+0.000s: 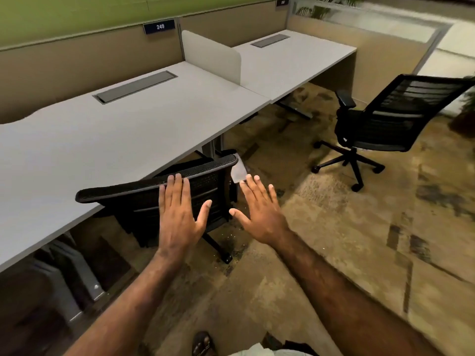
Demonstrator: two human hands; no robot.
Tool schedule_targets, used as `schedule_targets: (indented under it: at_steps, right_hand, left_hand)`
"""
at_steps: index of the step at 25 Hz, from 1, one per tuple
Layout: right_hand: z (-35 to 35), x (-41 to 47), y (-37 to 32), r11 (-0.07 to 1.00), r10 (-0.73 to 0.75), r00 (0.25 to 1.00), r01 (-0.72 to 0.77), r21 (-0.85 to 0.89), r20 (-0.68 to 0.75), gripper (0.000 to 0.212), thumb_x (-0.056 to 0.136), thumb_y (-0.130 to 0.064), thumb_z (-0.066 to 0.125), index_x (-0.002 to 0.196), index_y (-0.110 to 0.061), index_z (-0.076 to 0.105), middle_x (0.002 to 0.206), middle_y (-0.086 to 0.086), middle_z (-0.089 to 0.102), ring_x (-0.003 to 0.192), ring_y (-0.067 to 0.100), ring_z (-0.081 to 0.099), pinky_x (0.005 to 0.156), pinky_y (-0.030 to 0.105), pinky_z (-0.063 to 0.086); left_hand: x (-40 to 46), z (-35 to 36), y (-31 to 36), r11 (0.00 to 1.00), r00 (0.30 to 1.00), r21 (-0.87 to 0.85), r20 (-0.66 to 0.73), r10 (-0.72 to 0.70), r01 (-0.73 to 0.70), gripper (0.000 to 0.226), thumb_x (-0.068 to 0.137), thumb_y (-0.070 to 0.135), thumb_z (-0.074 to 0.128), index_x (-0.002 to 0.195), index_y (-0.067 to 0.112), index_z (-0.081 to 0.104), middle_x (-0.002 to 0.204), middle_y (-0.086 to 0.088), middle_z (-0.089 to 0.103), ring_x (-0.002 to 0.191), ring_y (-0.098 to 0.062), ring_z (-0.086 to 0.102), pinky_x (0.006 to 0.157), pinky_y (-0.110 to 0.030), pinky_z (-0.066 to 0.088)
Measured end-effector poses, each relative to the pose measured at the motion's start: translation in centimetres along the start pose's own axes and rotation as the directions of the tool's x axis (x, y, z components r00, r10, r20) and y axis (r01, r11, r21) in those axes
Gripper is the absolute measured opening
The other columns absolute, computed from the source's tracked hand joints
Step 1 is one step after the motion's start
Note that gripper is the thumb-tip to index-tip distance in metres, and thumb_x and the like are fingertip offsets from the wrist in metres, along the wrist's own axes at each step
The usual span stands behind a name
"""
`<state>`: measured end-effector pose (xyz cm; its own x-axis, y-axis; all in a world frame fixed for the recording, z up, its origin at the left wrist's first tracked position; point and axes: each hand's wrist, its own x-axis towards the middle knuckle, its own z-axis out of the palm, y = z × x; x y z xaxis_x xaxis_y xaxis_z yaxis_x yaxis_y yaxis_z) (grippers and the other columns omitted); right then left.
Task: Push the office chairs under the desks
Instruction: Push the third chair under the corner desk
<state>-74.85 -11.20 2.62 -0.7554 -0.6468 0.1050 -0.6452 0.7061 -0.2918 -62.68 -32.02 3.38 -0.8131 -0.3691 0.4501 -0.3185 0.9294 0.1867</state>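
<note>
Open carpet (321,227) lies between the tucked chair (159,183) and the far chair (385,119), which stands clear of its table (295,62).

Near chair (154,191) was black mesh; far chair (390,119) black too. Desks (102,140) were pale grey with darker grey cable hatches (135,86). Partition (64,60) tan, wall (77,14) green. Carpet (359,240) mottled tan-brown with dark patches. Number sign (160,26) was dark blue with white digits.

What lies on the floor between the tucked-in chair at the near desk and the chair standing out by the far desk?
Only bare patterned carpet between the near chair and the far chair, per the head view.
</note>
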Motion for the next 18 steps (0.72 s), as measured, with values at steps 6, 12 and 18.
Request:
schedule_targets:
  at_steps: [6,12,18]
  right_hand:
    - [-1.5,-8.3,9.4,0.967,0.252,0.968,-0.252,0.030,-0.017,0.083,0.108,-0.070,0.034,0.174,-0.024,0.015,0.183,-0.001,0.001,0.168,0.015,-0.009,0.136,0.049,-0.004]
    - [-4.8,-17.5,19.8,0.876,0.481,0.877,-0.479,0.055,-0.019,0.080,0.111,-0.066,0.033,0.175,-0.023,0.011,0.183,-0.002,-0.001,0.168,0.014,-0.009,0.136,0.050,-0.001]
    - [-6.6,-26.6,30.0,0.765,0.644,0.762,-0.641,0.065,-0.069,0.082,0.110,-0.069,0.032,0.175,-0.022,0.012,0.183,0.000,0.001,0.169,0.015,-0.007,0.136,0.049,-0.004]
  left_hand:
    - [-1.5,3.6,11.6,0.984,0.978,-0.103,0.133,0.160,-0.147,0.089,0.104,0.067,0.041,0.163,0.001,0.033,0.174,-0.019,0.027,0.166,-0.030,0.013,0.136,-0.052,0.011]
    - [-2.9,8.5,25.4,0.909,0.899,-0.241,0.202,0.389,-0.339,0.089,0.103,0.067,0.041,0.162,0.001,0.032,0.172,-0.020,0.031,0.165,-0.032,0.019,0.135,-0.053,0.014]
    - [-4.3,12.6,38.9,0.826,0.789,-0.321,0.276,0.549,-0.463,0.094,0.103,0.073,0.025,0.164,0.002,0.029,0.174,-0.018,0.027,0.166,-0.030,0.014,0.135,-0.051,0.012]
